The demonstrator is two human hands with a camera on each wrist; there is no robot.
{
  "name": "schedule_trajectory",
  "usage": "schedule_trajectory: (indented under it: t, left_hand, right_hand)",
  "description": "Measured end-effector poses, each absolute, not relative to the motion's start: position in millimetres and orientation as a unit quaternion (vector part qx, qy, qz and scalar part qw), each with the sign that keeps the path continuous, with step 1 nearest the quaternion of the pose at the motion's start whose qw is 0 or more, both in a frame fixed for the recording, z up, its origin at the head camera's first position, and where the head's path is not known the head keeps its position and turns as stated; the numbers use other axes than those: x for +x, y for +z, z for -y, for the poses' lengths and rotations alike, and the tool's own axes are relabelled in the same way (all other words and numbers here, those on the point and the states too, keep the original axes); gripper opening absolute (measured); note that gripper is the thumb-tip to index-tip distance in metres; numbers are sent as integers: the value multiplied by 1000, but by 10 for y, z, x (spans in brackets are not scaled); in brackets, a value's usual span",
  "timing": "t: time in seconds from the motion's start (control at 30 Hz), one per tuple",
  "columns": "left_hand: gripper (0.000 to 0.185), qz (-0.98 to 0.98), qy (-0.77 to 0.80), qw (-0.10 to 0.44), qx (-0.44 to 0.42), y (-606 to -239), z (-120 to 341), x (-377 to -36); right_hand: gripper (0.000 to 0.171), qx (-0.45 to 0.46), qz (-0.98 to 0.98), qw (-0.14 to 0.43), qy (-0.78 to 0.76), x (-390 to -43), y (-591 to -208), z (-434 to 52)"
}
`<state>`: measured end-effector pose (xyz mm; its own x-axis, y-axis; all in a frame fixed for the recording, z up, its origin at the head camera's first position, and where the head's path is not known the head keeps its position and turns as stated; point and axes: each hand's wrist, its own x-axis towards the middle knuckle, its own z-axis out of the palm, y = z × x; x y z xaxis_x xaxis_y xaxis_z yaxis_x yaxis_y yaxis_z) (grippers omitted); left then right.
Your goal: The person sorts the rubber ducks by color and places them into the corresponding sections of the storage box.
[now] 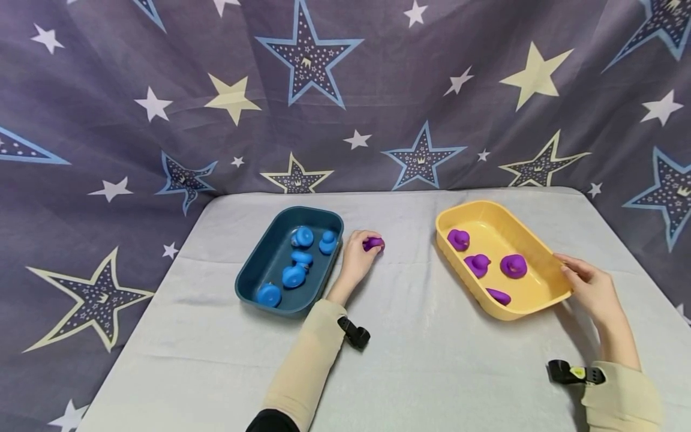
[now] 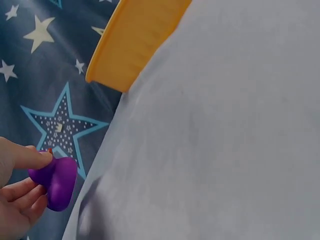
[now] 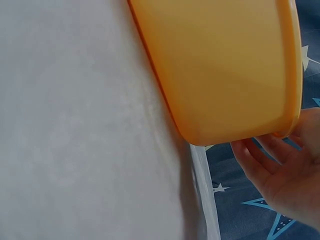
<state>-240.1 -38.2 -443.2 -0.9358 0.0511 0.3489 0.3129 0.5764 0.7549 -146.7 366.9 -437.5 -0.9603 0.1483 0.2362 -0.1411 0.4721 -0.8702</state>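
My left hand (image 1: 355, 259) pinches a purple toy duck (image 2: 62, 184) between thumb and fingers. It is just right of a dark teal tub (image 1: 254, 264), above the white cloth. In the left wrist view the duck's rounded underside faces right, and a bit of orange shows by the thumb. My right hand (image 1: 596, 293) grips the rim of a yellow tub (image 1: 534, 249) at its near right corner, thumb on top and fingers below, as the right wrist view shows. Inside the yellow tub lie several purple ducks (image 1: 513, 266), one on its side by the near wall.
Several blue toy ducks (image 1: 294, 276) lie in the teal tub on the left. A white cloth (image 1: 399, 336) covers the table between and in front of the tubs. Behind the table hangs a dark star-patterned curtain (image 1: 378, 120). Both wrists wear black straps.
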Motion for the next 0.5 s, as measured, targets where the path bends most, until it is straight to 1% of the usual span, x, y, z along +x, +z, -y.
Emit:
schedule_trajectory:
  t: [0.33,0.5]
  left_hand:
    - [20,865,-468,133,-125,-4336,228,-2378]
    - [21,864,-471,123,-128,-4315,152,-2383]
  right_hand:
    - [29,-6,850,141,507,-1477,-4368,-3668]
    - [29,-19,856,144,496,-1553,-4538,-3781]
